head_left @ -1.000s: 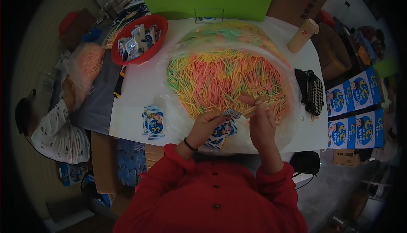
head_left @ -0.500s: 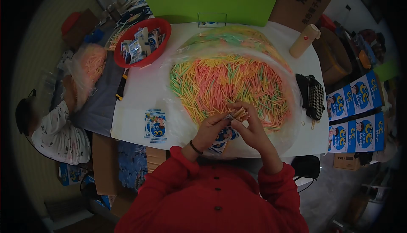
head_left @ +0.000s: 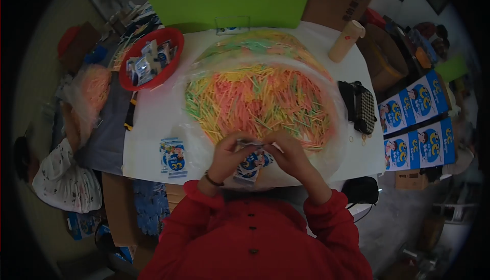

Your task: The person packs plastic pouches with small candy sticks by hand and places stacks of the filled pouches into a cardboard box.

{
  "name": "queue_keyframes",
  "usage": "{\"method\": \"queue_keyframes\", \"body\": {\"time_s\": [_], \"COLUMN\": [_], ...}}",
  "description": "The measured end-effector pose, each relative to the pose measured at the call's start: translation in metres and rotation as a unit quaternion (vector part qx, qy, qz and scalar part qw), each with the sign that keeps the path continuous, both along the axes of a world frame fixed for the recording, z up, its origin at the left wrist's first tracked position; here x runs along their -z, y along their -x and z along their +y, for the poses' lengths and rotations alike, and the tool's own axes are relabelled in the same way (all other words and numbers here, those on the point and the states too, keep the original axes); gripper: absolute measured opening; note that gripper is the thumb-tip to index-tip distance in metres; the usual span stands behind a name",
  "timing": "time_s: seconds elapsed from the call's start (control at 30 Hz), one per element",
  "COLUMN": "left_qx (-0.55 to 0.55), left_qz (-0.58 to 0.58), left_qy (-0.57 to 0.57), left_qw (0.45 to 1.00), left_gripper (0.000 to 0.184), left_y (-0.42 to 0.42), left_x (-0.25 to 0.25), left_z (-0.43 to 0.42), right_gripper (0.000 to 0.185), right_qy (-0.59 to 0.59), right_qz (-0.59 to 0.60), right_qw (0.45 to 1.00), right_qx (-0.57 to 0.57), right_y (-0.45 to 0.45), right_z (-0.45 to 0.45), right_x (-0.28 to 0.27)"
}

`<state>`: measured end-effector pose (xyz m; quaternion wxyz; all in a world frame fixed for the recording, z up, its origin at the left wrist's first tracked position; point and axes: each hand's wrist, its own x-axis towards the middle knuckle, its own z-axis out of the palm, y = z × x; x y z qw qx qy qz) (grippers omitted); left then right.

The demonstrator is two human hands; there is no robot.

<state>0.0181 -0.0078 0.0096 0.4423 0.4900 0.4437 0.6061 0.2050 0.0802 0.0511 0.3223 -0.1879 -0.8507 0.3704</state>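
My left hand, with a dark band at its wrist, pinches one side of a small blue-and-white packet. The other side is between the fingers of my right hand. Fingers cover most of this packet, and whether sticks are inside cannot be seen. Just below lie more printed packets, partly under my hands. In front of me a big clear plastic bag spreads open, full of thin pink, yellow and green sticks. Further left are flat printed packets on the white table.
A red basin of filled packets stands back left. On the right are a beige bottle, a checkered pouch and printed boxes. Beyond the left edge another person works at a bag of pink sticks.
The bundle of sticks visible in my right hand is out of sight now. Both hands have come level, gripping the packet from either side. The whole view has shifted slightly.
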Motion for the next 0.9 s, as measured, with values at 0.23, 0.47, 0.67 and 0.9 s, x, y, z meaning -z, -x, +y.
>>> {"method": "queue_keyframes", "body": {"time_s": [0.23, 0.47, 0.67, 0.9], "left_qx": [-0.218, -0.36, -0.136, -0.026], "left_qz": [-0.037, 0.626, 0.488, 0.47], "left_qy": [0.153, 0.128, 0.035, 0.117], "left_qw": [0.963, 0.68, 0.862, 0.875], "left_gripper": [0.021, 0.037, 0.037, 0.031], "left_y": [0.1, 0.118, 0.037, 0.006], "left_x": [-0.006, 0.006, 0.0, 0.023], "left_z": [-0.078, -0.085, -0.035, -0.004], "right_gripper": [0.021, 0.025, 0.025, 0.015], "right_qy": [-0.009, -0.072, -0.262, -0.19], "right_qz": [-0.138, -0.305, -0.313, -0.4], "right_qw": [0.968, 0.92, 0.904, 0.892], "right_qx": [0.21, 0.235, 0.127, 0.091], "right_y": [-0.102, -0.131, -0.098, -0.115], "right_z": [0.057, 0.065, 0.041, 0.055], "right_x": [0.022, 0.012, 0.026, 0.045]}}
